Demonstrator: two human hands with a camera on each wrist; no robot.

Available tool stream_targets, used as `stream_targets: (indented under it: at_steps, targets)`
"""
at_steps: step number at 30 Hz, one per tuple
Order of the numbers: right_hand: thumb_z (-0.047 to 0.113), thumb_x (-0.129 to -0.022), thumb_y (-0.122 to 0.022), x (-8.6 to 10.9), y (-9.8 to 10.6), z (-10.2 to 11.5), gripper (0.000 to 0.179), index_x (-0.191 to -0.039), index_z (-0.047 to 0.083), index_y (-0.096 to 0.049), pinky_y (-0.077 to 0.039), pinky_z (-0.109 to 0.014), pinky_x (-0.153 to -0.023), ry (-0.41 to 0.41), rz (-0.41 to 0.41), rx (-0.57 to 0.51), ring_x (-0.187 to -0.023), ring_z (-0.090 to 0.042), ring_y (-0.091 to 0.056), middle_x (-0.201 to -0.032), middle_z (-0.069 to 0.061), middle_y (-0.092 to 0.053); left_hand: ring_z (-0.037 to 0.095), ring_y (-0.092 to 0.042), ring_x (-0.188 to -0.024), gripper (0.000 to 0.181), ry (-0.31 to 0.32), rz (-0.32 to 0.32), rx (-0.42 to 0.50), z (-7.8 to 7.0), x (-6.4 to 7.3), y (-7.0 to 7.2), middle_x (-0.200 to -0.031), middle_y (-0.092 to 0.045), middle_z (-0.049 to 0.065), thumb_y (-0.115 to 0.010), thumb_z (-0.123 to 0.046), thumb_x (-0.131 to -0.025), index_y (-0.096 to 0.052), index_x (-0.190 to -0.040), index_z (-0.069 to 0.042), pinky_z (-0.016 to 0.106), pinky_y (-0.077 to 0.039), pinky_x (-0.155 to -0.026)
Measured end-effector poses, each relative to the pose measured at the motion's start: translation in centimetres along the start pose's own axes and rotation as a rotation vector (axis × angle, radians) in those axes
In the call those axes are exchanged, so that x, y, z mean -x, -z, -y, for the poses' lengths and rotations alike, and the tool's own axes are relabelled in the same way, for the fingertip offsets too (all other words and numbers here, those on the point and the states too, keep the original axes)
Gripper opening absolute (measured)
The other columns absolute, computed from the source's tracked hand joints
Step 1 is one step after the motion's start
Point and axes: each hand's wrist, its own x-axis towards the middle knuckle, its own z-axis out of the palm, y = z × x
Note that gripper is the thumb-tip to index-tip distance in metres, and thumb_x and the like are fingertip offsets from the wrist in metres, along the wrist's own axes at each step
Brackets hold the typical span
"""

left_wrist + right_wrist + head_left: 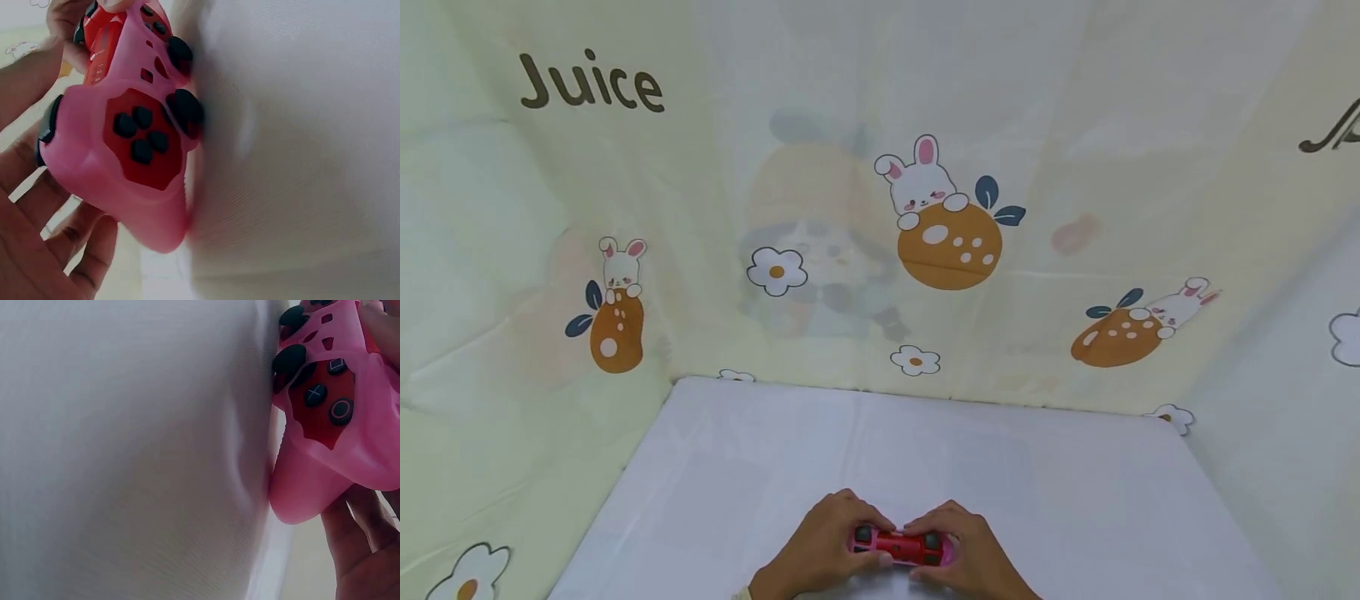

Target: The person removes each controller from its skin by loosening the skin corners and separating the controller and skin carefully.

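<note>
A red game controller in a pink rubbery cover lies between both hands, its shoulder-button side turned up in the head view. My left hand grips one end with thumb and fingers. On the other end, my right hand holds it in the same way. Black direction buttons and dark thumbsticks show in the left wrist view, the sticks right at the white surface. Cross and circle buttons appear on the controller's face in the right wrist view. Below the pink grip, several fingers are spread.
A white tabletop lies under the hands. Behind it hangs a pale yellow cloth printed with rabbits, oranges and flowers. Similar cloth walls rise at the left and right sides of the table.
</note>
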Motion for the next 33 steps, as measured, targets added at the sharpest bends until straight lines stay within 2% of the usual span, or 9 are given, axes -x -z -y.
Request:
stream_targets:
  at_steps: [3, 10, 14, 17, 19, 22, 24, 30, 33]
  targets:
    - [0.037, -0.070, -0.090, 0.1, 0.0, 0.1, 0.045, -0.111, 0.028, -0.073, -0.052, -0.024, -0.079, 0.011, -0.008, -0.007, -0.094, -0.006, -0.061, -0.105, 0.012, -0.073, -0.003, -0.053, -0.086, 0.021, -0.041, -0.031, 0.064, 0.4, -0.2, -0.2, -0.097, -0.070, -0.022, -0.073, -0.046, -0.087, -0.074, -0.105, -0.035, 0.017, -0.042, -0.075]
    - [0.037, -0.070, -0.090, 0.3, 0.0, -0.3, 0.043, -0.110, 0.029, -0.074, -0.052, -0.023, -0.080, -0.022, 0.001, -0.017, -0.096, -0.003, -0.061, -0.104, 0.016, -0.072, -0.002, -0.050, -0.079, 0.015, -0.138, -0.006, 0.154, 0.6, -0.3, -0.4, -0.097, -0.068, -0.019, -0.066, -0.032, -0.094, -0.072, -0.108, -0.032, 0.015, -0.038, -0.068]
    - [0.036, -0.073, -0.089, 0.5, 0.1, -0.2, 0.041, -0.110, 0.026, -0.074, -0.052, -0.024, -0.079, -0.046, 0.018, -0.025, -0.096, -0.003, -0.060, -0.105, 0.012, -0.072, -0.001, -0.046, -0.071, 0.012, -0.112, 0.020, 0.175, 0.7, -0.6, -0.1, -0.087, -0.063, -0.017, -0.069, -0.030, -0.092, -0.074, -0.103, -0.031, 0.015, -0.040, -0.061]
    - [0.039, -0.073, -0.088, 0.5, 0.3, -0.1, 0.041, -0.110, 0.028, -0.074, -0.052, -0.024, -0.080, -0.077, 0.034, -0.022, -0.097, -0.002, -0.060, -0.106, 0.013, -0.071, -0.001, -0.048, -0.073, 0.009, -0.049, 0.074, 0.181, 0.7, -1.0, 0.3, -0.086, -0.062, -0.017, -0.071, -0.035, -0.090, -0.074, -0.097, -0.031, 0.015, -0.042, -0.062]
    - [0.038, -0.074, -0.088, 0.5, 0.3, -0.1, 0.041, -0.110, 0.028, -0.073, -0.052, -0.024, -0.079, -0.046, 0.021, -0.018, -0.096, -0.004, -0.061, -0.105, 0.012, -0.071, -0.001, -0.050, -0.074, 0.007, -0.032, 0.097, 0.174, 0.8, -1.3, 0.6, -0.087, -0.063, -0.017, -0.074, -0.037, -0.088, -0.073, -0.092, -0.031, 0.015, -0.044, -0.064]
    - [0.037, -0.073, -0.088, 0.5, 0.3, -0.1, 0.041, -0.110, 0.028, -0.073, -0.052, -0.025, -0.077, -0.012, 0.002, -0.023, -0.095, -0.006, -0.061, -0.104, 0.011, -0.071, 0.001, -0.054, -0.071, 0.011, -0.034, 0.113, 0.171, 0.9, -1.6, 1.0, -0.084, -0.063, -0.016, -0.078, -0.038, -0.084, -0.070, -0.084, -0.030, 0.016, -0.046, -0.062]
    - [0.037, -0.072, -0.089, 0.6, 0.3, -0.1, 0.041, -0.109, 0.029, -0.074, -0.052, -0.024, -0.077, -0.027, 0.000, -0.034, -0.095, -0.006, -0.061, -0.104, 0.012, -0.071, 0.002, -0.055, -0.068, 0.016, -0.045, 0.121, 0.152, 1.0, -1.9, 1.2, -0.080, -0.061, -0.016, -0.079, -0.039, -0.082, -0.067, -0.080, -0.030, 0.016, -0.045, -0.059]
    - [0.035, -0.070, -0.091, 0.6, 0.4, 0.2, 0.042, -0.108, 0.031, -0.074, -0.052, -0.022, -0.079, -0.086, 0.014, -0.053, -0.096, -0.003, -0.061, -0.104, 0.016, -0.071, 0.005, -0.052, -0.067, 0.028, -0.028, 0.218, 0.127, 1.2, -2.9, 1.8, -0.074, -0.058, -0.013, -0.079, -0.049, -0.080, -0.062, -0.078, -0.027, 0.016, -0.039, -0.056]
    - [0.031, -0.070, -0.091, 0.6, 0.3, 0.2, 0.041, -0.108, 0.029, -0.074, -0.053, -0.023, -0.078, -0.065, 0.005, -0.054, -0.096, -0.004, -0.060, -0.103, 0.013, -0.072, 0.005, -0.050, -0.067, 0.032, -0.060, 0.266, 0.141, 1.5, -3.3, 1.8, -0.075, -0.055, -0.008, -0.078, -0.048, -0.081, -0.059, -0.079, -0.022, 0.015, -0.037, -0.057]
